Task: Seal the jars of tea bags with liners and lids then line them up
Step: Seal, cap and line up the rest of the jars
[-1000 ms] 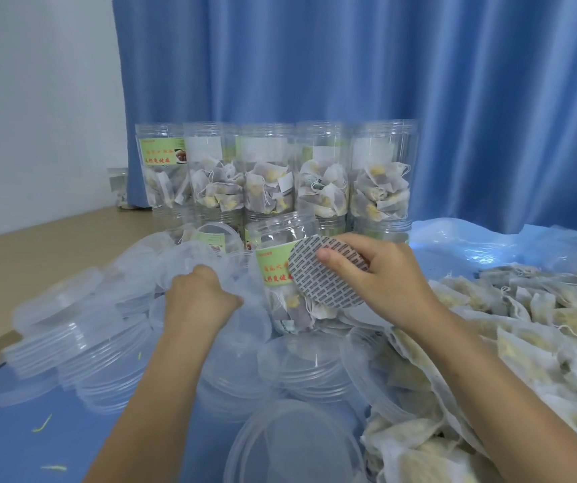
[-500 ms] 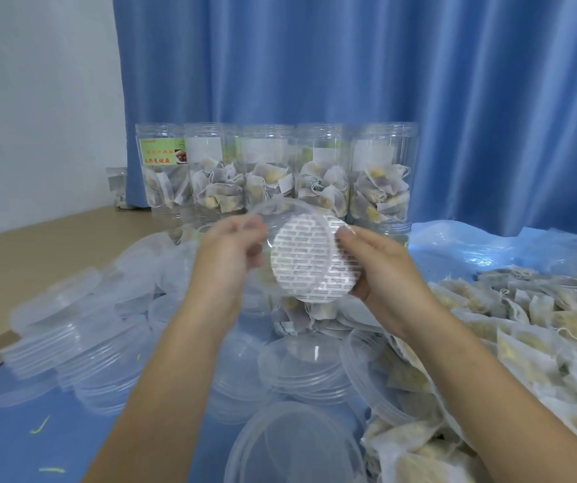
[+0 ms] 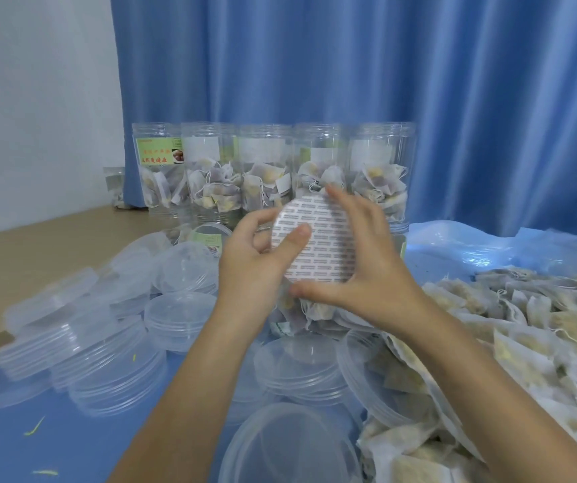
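A round white liner (image 3: pixel 325 245) printed with grey text sits in a clear lid that both hands hold up, tilted toward me. My left hand (image 3: pixel 248 270) grips the lid's left edge, its thumb pressing on the liner's face. The right edge is spanned by my right hand (image 3: pixel 374 273), fingers at the top and thumb at the bottom. Just below the hands stands a clear jar of tea bags (image 3: pixel 290 318), mostly hidden. Several jars of tea bags (image 3: pixel 266 176) stand in a row at the back.
Stacks of loose clear lids (image 3: pixel 106 343) cover the blue table on the left and front. A heap of loose tea bags (image 3: pixel 524 325) fills the right side. One labelled jar (image 3: pixel 207 235) sits behind my left hand. A blue curtain hangs behind.
My left hand brought a clear lid up from the pile to the liner held by my right hand. The liner now lies in the lid, with my left thumb on it.
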